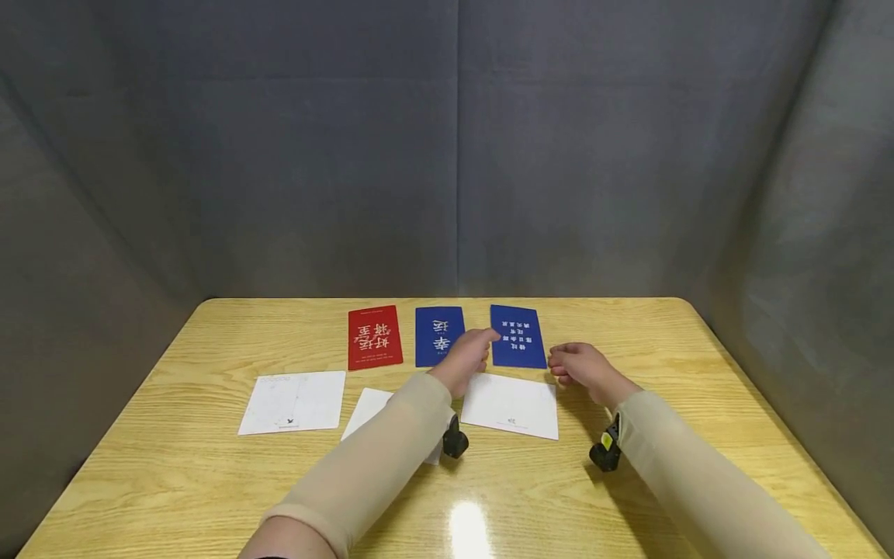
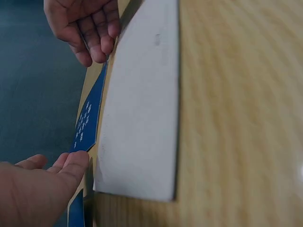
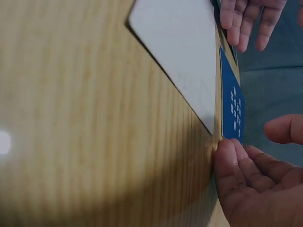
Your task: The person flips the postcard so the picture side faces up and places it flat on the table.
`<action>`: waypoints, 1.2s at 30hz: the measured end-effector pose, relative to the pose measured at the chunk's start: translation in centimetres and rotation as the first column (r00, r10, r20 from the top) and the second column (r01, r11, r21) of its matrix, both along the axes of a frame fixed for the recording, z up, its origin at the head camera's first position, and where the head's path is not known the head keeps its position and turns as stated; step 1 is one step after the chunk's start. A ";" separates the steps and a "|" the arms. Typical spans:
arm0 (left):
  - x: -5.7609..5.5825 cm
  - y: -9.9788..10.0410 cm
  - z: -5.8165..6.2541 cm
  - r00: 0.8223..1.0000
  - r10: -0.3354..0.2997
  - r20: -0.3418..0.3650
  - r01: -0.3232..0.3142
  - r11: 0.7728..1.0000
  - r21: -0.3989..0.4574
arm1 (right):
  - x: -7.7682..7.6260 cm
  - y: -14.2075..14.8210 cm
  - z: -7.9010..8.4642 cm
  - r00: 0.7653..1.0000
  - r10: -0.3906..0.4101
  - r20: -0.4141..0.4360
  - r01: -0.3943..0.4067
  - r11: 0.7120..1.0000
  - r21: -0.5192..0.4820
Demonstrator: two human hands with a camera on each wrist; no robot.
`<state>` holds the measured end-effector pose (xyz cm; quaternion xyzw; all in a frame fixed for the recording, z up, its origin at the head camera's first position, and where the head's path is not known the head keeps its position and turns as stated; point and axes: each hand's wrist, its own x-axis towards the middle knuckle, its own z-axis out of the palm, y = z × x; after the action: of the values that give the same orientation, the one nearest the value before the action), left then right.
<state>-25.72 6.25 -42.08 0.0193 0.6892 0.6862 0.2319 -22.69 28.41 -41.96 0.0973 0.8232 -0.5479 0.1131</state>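
Note:
Farthest right in the back row, a blue card (image 1: 518,349) with white characters lies flat on the table. My left hand (image 1: 466,359) is at its left edge, over part of the middle blue card (image 1: 429,318), with the fingers fairly straight. On the other side, my right hand (image 1: 585,366) is beside the card's lower right corner, fingers loosely bent and nothing held. In the right wrist view the right fingertips (image 3: 232,147) are at the blue card's edge; contact is unclear. A white card (image 1: 511,407) lies just in front of the blue one.
A red card (image 1: 375,338) is at the left of the back row. Nearer me lie a white card (image 1: 293,402) on the left and another white card (image 1: 365,407), partly covered by my left sleeve. A grey curtain (image 1: 447,155) hangs behind the wooden table (image 1: 174,481).

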 end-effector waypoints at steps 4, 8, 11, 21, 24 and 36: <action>0.4 -0.7 -0.1 0.999 -0.028 -0.020 0.029 1.000 0.004 | 1.1 0.6 0.0 1.000 0.029 0.002 -0.029 1.000 -0.012; 0.8 -1.6 0.2 0.999 -0.046 -0.014 0.046 0.999 -0.016 | 2.1 1.5 0.1 0.998 0.063 0.004 -0.063 0.998 -0.028; 1.3 -2.3 0.6 0.998 -0.065 -0.011 0.065 0.997 -0.036 | 2.9 2.0 0.2 0.996 0.088 0.017 -0.087 0.995 -0.051; 2.9 -4.5 0.6 0.996 -0.088 -0.003 0.088 0.996 -0.020 | 5.6 3.0 0.3 0.987 0.155 0.041 -0.141 0.963 -0.229; 3.2 -5.3 0.4 0.997 -0.071 0.002 0.071 0.997 0.023 | 6.4 3.1 0.0 0.983 0.180 0.038 -0.164 0.949 -0.270; 4.4 -6.2 0.7 0.997 0.003 0.080 -0.007 0.998 0.055 | 8.0 3.1 0.0 0.980 0.193 0.055 -0.152 0.893 -0.423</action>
<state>-21.30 0.09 -41.41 -0.0032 0.6602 0.7058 0.2568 -14.67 31.53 -41.99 0.0237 0.6862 -0.6933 0.2189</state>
